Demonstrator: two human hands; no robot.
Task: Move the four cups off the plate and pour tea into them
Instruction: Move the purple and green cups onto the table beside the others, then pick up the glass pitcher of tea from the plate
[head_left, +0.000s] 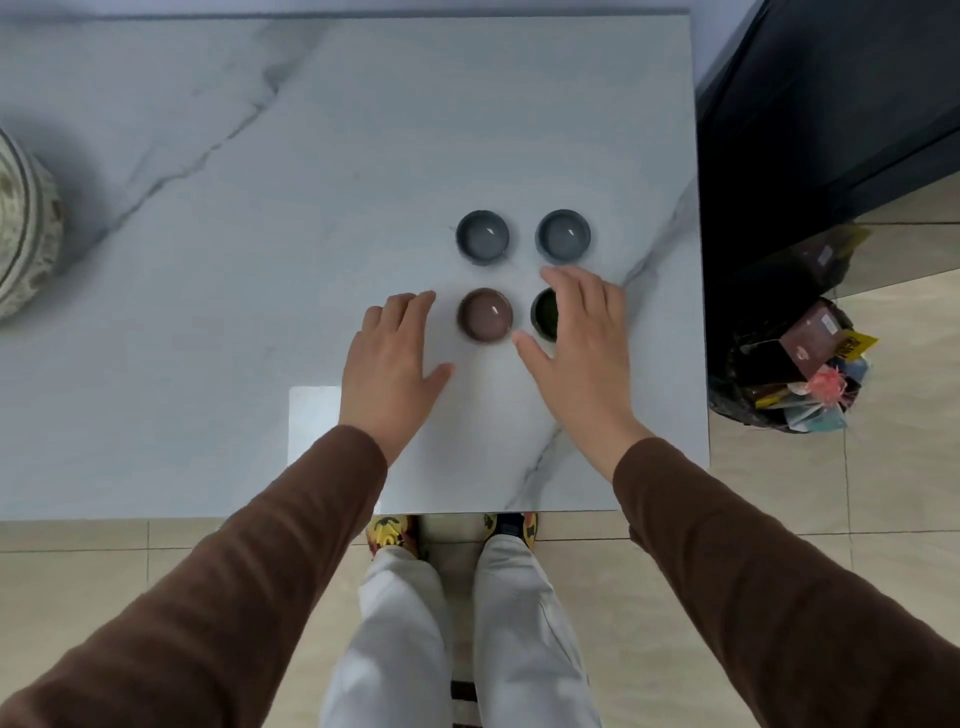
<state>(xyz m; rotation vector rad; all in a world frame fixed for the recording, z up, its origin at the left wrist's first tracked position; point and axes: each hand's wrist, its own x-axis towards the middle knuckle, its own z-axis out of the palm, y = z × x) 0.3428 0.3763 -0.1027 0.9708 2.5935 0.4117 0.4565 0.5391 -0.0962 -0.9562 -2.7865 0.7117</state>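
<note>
Four small cups stand in a square on the white marble table (260, 260). Two grey cups are at the back, one on the left (482, 237) and one on the right (563, 235). In front of them are a brown cup (485, 314) and a dark green cup (544, 314). All seem to hold liquid. My left hand (390, 364) hovers open just left of the brown cup, not touching it. My right hand (582, 338) is open with spread fingers and covers the right half of the dark green cup. No plate or teapot shows.
A patterned ceramic vessel (26, 228) stands at the table's left edge. Right of the table, on the tiled floor, are a full rubbish bag (795, 374) and dark furniture (831, 104). The table's near edge lies just above my feet.
</note>
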